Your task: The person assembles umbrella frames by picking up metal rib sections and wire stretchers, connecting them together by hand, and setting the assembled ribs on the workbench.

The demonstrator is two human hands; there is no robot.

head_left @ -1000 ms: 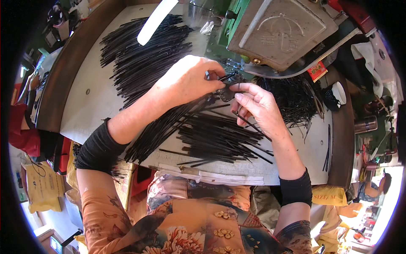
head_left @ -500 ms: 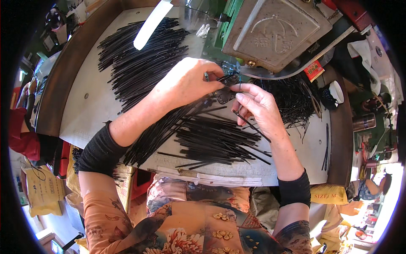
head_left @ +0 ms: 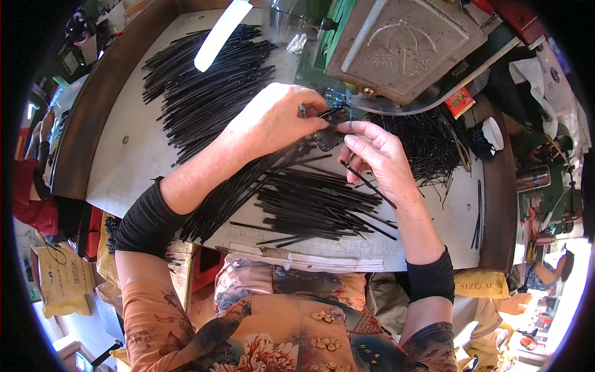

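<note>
Under the head of a green and metal machine (head_left: 406, 53), my two hands work close together. My left hand (head_left: 273, 118) is closed, thumb and forefinger pinching the end of a thin dark strip (head_left: 335, 114). Facing it, my right hand (head_left: 379, 155) has its thumb and forefinger pressed together by the same spot. A thin black rod (head_left: 374, 185) slants out beneath its palm, tucked in the lower fingers. What the right fingertips pinch is too small to make out. Just in front of both hands lies a loose bundle of black rods (head_left: 310, 204) on the pale table (head_left: 118, 161).
A large heap of black rods (head_left: 211, 93) covers the table's left side. A tangled dark pile (head_left: 427, 149) lies at right, near a small red packet (head_left: 459, 103). A bright white lamp bar (head_left: 222, 36) hangs above. Raised brown edging (head_left: 74, 133) borders the table.
Both hands stay nearly where they were. My right thumb has shifted very slightly; the black rod remains in that hand.
</note>
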